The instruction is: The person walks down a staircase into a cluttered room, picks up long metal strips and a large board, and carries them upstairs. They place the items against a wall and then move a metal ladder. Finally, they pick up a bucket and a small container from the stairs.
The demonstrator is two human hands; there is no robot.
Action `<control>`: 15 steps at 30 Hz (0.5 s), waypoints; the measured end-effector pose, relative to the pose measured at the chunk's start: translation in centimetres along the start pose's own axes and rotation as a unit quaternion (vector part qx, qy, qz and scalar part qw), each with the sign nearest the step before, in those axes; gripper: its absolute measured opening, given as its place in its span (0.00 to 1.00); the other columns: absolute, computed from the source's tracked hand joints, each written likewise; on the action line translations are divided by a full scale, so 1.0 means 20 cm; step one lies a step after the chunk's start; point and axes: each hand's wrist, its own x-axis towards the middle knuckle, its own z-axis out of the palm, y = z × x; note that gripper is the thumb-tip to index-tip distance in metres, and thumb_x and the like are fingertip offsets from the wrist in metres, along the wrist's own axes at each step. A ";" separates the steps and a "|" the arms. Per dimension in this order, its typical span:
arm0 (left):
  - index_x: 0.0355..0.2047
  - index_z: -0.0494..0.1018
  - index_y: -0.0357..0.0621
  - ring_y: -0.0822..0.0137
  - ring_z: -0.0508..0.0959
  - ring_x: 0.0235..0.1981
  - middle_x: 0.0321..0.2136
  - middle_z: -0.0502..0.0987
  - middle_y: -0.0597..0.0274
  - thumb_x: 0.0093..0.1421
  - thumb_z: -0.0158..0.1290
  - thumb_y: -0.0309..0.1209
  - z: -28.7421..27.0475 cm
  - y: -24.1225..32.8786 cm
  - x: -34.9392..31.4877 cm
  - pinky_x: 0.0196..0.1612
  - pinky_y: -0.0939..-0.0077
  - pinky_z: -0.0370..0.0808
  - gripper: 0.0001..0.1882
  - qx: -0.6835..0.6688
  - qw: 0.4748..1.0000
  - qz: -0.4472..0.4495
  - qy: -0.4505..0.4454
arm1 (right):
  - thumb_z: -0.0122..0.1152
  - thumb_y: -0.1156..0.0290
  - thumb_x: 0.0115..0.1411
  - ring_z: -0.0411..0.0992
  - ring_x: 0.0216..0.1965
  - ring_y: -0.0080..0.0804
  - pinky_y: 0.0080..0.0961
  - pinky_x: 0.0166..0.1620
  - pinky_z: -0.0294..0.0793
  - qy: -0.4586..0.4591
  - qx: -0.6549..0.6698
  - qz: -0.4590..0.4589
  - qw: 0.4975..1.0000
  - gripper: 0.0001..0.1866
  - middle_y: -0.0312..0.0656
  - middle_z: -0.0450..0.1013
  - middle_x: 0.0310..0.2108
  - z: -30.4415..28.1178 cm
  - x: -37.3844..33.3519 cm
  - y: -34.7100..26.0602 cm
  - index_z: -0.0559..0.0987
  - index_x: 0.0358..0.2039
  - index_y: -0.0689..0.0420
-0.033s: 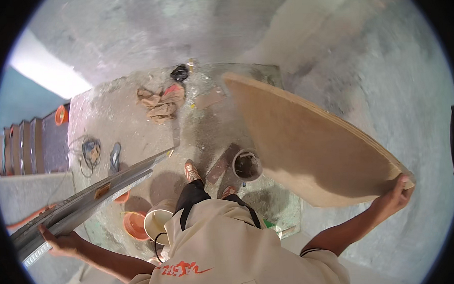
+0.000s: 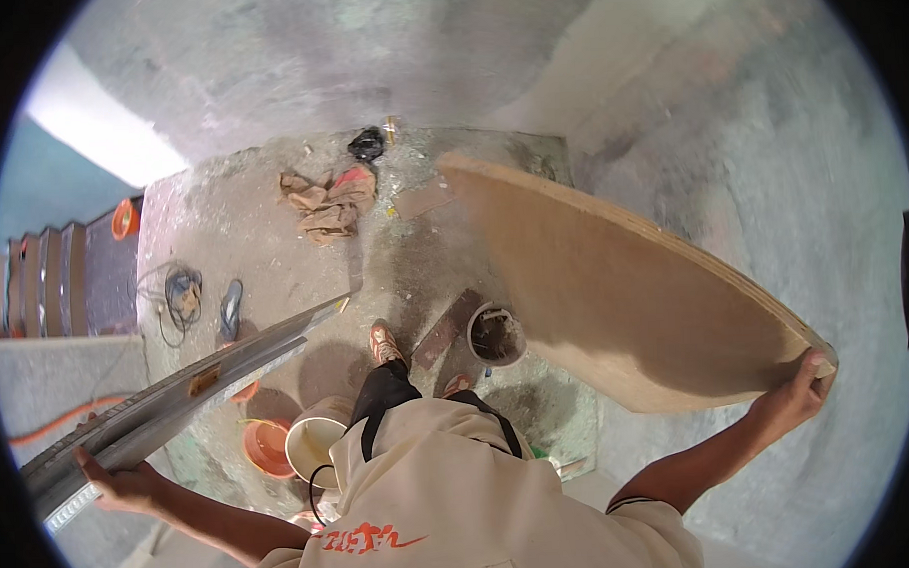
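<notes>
- Left hand (image 2: 121, 486): grasping the metal bars (image 2: 159, 419) near their lower-left end; the fingers beneath are largely hidden.
- Bars: held together on the person's left, slanting up and inward over the floor (image 2: 284, 270), with a small brown patch partway along. Whether their far tip touches the floor cannot be told.
- Right hand (image 2: 809, 387): grasping the board (image 2: 625, 298) at its near right corner.
- Board: a flat brown sheet on the person's right, its long edge running forward and inward from the hand.
- Between the two loads: a shoe (image 2: 382, 342) and, near the board, a grey bucket (image 2: 518, 339) with dark contents.
- Beside the person's left leg: a cream bucket (image 2: 329, 411), just beside an orange tub (image 2: 260, 441).
- Farther off: crumpled sacking (image 2: 322, 204), a black bag (image 2: 367, 144), a sandal (image 2: 231, 307) and coiled cable (image 2: 183, 298).
</notes>
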 end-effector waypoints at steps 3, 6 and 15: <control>0.58 0.66 0.14 0.40 0.82 0.48 0.51 0.77 0.30 0.64 0.59 0.35 -0.04 -0.03 0.03 0.55 0.46 0.81 0.33 0.024 0.999 0.002 0.048 | 0.66 0.41 0.64 0.71 0.47 0.33 0.34 0.55 0.69 -0.028 0.044 -0.045 0.998 0.33 0.42 0.76 0.44 0.27 0.14 -0.05 0.80 0.45 0.65; 0.56 0.68 0.14 0.39 0.82 0.49 0.50 0.77 0.30 0.64 0.58 0.35 -0.08 -0.04 0.07 0.55 0.46 0.82 0.31 0.044 0.996 -0.008 0.081 | 0.62 0.38 0.66 0.71 0.50 0.35 0.37 0.57 0.68 -0.040 0.103 -0.061 0.992 0.36 0.45 0.75 0.47 0.50 0.24 -0.10 0.80 0.45 0.66; 0.54 0.69 0.15 0.39 0.81 0.51 0.49 0.77 0.32 0.65 0.56 0.34 -0.16 -0.13 0.12 0.56 0.44 0.80 0.28 0.072 0.986 -0.006 0.152 | 0.59 0.37 0.67 0.71 0.42 0.31 0.33 0.49 0.71 -0.155 0.241 -0.049 0.957 0.34 0.39 0.74 0.39 1.29 0.11 0.15 0.78 0.41 0.63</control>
